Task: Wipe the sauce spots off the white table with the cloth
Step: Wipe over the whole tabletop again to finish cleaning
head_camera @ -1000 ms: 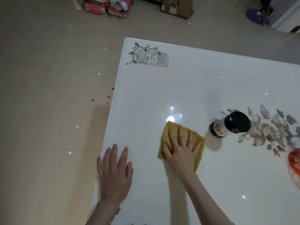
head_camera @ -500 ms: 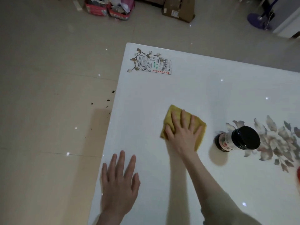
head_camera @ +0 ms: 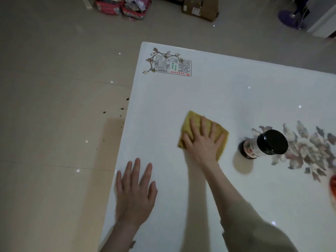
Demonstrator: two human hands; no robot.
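Pressing the yellow cloth flat on the white table, we are working with the right hand spread wide over it, fingers straight and bearing down rather than gripping. The cloth is lying toward the middle of the tabletop, left of the dark-lidded jar, near it but apart. The left hand is resting relaxed and flat on the near left part of the table, holding nothing and bracing us beside the edge.

We are judging this to be the wiping stroke itself. To do it well, we are aiming to spread pressure through the whole palm, so the cloth is sliding with the hand and not bunching under the fingers, and we are overlapping each pass. We are not making out any sauce spots on the bare white around the cloth. The small glints are looking like reflections, so we are checking from another angle before calling a patch clean. Sweeping right, we are risking a knock to the jar, which is standing at the left edge of the printed flowers. We are planning shorter strokes there, or lifting it aside with the left hand.
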